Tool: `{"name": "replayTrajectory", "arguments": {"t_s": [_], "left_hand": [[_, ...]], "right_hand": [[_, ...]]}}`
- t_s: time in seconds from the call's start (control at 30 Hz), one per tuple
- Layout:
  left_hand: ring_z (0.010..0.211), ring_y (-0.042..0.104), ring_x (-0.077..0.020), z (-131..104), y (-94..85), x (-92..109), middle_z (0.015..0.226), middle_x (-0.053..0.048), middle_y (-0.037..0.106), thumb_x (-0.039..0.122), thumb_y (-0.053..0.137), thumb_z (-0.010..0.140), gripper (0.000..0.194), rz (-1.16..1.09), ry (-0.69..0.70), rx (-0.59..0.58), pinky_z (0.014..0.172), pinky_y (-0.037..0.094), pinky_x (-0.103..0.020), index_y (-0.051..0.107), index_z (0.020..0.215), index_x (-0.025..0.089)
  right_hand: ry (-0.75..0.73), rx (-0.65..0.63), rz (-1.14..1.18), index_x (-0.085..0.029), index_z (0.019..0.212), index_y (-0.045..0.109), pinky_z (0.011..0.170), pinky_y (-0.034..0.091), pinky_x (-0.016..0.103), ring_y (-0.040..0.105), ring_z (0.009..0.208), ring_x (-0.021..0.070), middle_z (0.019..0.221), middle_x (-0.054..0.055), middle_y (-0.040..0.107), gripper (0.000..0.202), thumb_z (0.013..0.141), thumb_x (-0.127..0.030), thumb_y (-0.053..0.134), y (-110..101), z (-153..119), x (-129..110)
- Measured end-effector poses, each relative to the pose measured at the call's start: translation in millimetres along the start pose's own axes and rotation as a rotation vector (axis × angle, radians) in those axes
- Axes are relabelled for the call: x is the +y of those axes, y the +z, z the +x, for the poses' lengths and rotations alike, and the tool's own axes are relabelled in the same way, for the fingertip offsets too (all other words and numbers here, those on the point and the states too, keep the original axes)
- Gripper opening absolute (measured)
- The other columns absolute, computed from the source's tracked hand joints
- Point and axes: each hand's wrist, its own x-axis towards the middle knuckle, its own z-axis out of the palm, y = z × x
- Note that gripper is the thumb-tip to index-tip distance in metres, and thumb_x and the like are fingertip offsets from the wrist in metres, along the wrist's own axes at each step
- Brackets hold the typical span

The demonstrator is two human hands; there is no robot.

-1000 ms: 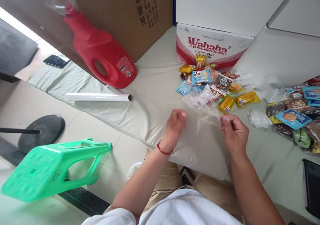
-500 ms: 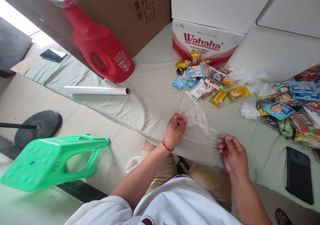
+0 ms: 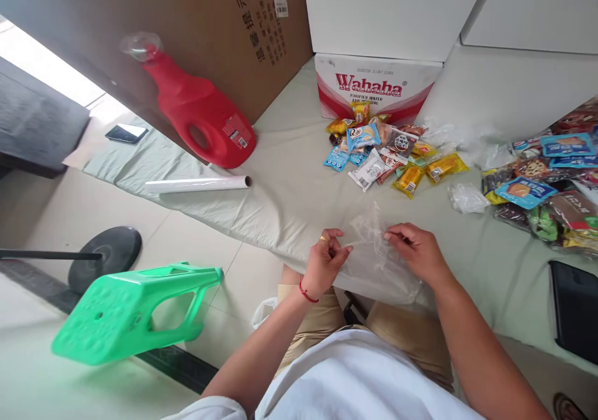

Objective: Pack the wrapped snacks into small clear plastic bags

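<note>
A clear plastic bag [image 3: 385, 269], thin and crumpled, lies at the front edge of the cloth-covered table between my two hands. The right hand [image 3: 417, 252] pinches its upper part between thumb and fingers. On the bag's left side is my left hand [image 3: 326, 261], with a ring and a red string bracelet. Its thumb points toward the bag and stands apart from the bent fingers, with nothing visible held between them. Beyond the bag lies a pile of small wrapped snacks [image 3: 374, 149] in yellow, blue and white wrappers.
A Wahaha carton [image 3: 374, 83] stands behind the snacks. More packets [image 3: 526, 192] and crumpled plastic [image 3: 467, 197] lie right, near a black phone [image 3: 574, 311]. Leftward are a red jug [image 3: 205, 118], a white roll [image 3: 199, 185] and a green stool [image 3: 98, 317] on the floor.
The bag, stretched between both hands before, is now slack and bunched. My right hand moved left and up to a new grip, and my left fingers have spread off it. The view shifted slightly.
</note>
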Motion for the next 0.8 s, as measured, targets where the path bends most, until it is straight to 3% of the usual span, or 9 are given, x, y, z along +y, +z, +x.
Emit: {"name": "replayTrajectory", "arguments": {"t_s": [0.17, 0.3, 0.4, 0.5, 0.57, 0.63, 0.7, 0.8], "left_hand": [[0.051, 0.034, -0.0080, -3, -23.0, -5, 0.059, 0.009, 0.041, 0.043, 0.074, 0.083, 0.029, -0.009, -0.123, 0.065, 0.051, 0.027, -0.022, 0.060, 0.092, 0.020], [0.051, 0.041, -0.0100, 3, -32.3, -5, 0.061, 0.007, 0.048, 0.044, 0.069, 0.084, 0.027, 0.044, -0.181, 0.181, 0.052, 0.033, -0.024, 0.058, 0.090, 0.020], [0.076, 0.059, -0.0175, 0, -36.5, 3, 0.091, -0.004, 0.062, 0.028, 0.069, 0.080, 0.027, 0.360, 0.011, 0.347, 0.071, 0.049, -0.032, 0.062, 0.104, 0.018], [0.104, 0.060, -0.0256, -12, -31.7, 22, 0.114, -0.013, 0.061, 0.012, 0.059, 0.079, 0.030, 0.622, 0.377, 0.515, 0.092, 0.051, -0.044, 0.064, 0.107, 0.019], [0.100, 0.061, -0.0241, -17, -19.9, 38, 0.105, -0.011, 0.065, 0.007, 0.052, 0.083, 0.024, 0.658, 0.604, 0.376, 0.091, 0.050, -0.041, 0.065, 0.096, 0.022], [0.089, 0.063, -0.0213, -12, -2.2, 48, 0.092, -0.008, 0.068, 0.007, 0.049, 0.087, 0.022, 0.683, 0.742, 0.064, 0.084, 0.050, -0.038, 0.064, 0.085, 0.023], [0.096, 0.065, -0.0238, 2, 16.2, 49, 0.094, -0.009, 0.072, 0.013, 0.049, 0.092, 0.021, 0.813, 0.741, -0.134, 0.085, 0.050, -0.040, 0.067, 0.086, 0.022], [0.125, 0.063, -0.0284, 24, 31.1, 30, 0.126, -0.015, 0.073, 0.016, 0.048, 0.097, 0.027, 0.979, 0.677, -0.221, 0.103, 0.048, -0.047, 0.073, 0.108, 0.019]], "right_hand": [[0.330, 0.318, 0.284, -0.020, 0.088, 0.070, 0.054, 0.040, 0.026, 0.048, 0.055, 0.0130, 0.061, -0.004, 0.055, 0.046, 0.085, -0.066, 0.071, -14, -19, 27], [0.412, 0.379, 0.003, -0.020, 0.089, 0.071, 0.057, 0.042, 0.029, 0.050, 0.056, 0.0151, 0.062, -0.002, 0.058, 0.047, 0.088, -0.066, 0.063, -26, -43, 46], [0.326, 0.367, -0.220, -0.020, 0.095, 0.073, 0.072, 0.050, 0.035, 0.063, 0.076, 0.0214, 0.082, 0.006, 0.071, 0.047, 0.090, -0.064, 0.059, -34, -53, 52], [0.224, 0.432, -0.111, -0.021, 0.122, 0.067, 0.085, 0.055, 0.039, 0.067, 0.107, 0.0262, 0.119, 0.014, 0.072, 0.056, 0.087, -0.065, 0.064, -37, -48, 50], [0.189, 0.437, 0.030, -0.022, 0.139, 0.057, 0.089, 0.056, 0.039, 0.065, 0.119, 0.0258, 0.135, 0.015, 0.067, 0.069, 0.086, -0.065, 0.067, -36, -37, 45], [0.199, 0.404, 0.066, -0.023, 0.144, 0.054, 0.088, 0.056, 0.039, 0.067, 0.115, 0.0249, 0.133, 0.014, 0.069, 0.078, 0.082, -0.067, 0.072, -32, -22, 39], [0.248, 0.365, 0.013, -0.020, 0.132, 0.064, 0.079, 0.055, 0.036, 0.070, 0.092, 0.0225, 0.111, 0.011, 0.076, 0.071, 0.079, -0.067, 0.074, -28, -9, 35], [0.286, 0.384, -0.058, -0.018, 0.103, 0.074, 0.068, 0.049, 0.032, 0.062, 0.068, 0.0181, 0.081, 0.005, 0.074, 0.050, 0.086, -0.064, 0.065, -29, -7, 39]]}}
